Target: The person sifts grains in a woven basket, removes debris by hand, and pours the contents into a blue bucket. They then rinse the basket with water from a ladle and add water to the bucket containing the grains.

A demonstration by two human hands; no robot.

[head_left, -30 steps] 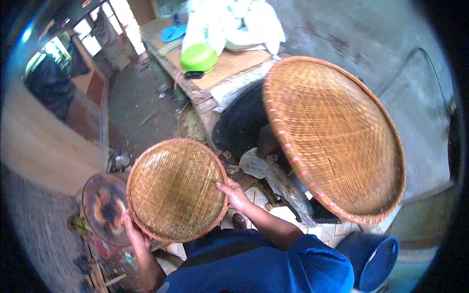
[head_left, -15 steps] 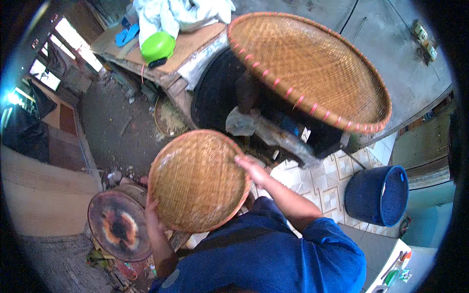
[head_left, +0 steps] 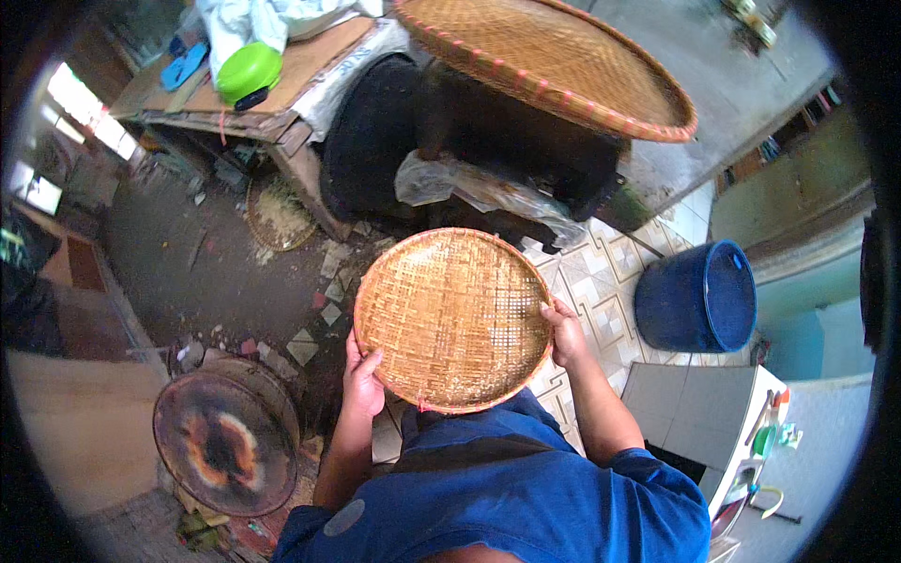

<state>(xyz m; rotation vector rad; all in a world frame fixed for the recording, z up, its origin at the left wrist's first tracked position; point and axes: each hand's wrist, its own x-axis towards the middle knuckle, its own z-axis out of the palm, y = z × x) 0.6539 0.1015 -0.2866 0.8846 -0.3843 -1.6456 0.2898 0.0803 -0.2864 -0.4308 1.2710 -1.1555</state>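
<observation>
In front of my body I hold a round woven bamboo tray (head_left: 450,314), its shallow inside facing up at me. My left hand (head_left: 364,373) grips the rim at the lower left, thumb over the edge. On the right side of the rim my right hand (head_left: 566,335) is closed in the same way. Fingers of both hands are partly hidden beneath the tray. The weave looks more open near the right side. Nothing is seen lying in the tray.
A larger woven tray (head_left: 554,66) with pink bindings leans at the back, above a dark covered heap with clear plastic (head_left: 427,178). A blue barrel (head_left: 690,296) stands right. At left is a scorched round lid (head_left: 223,446). A green bowl (head_left: 249,73) sits on the wooden table (head_left: 324,56).
The tray in my hands has moved right and turned over, showing its hollow inside instead of its back. My view has shifted, so the surroundings appear higher and further left.
</observation>
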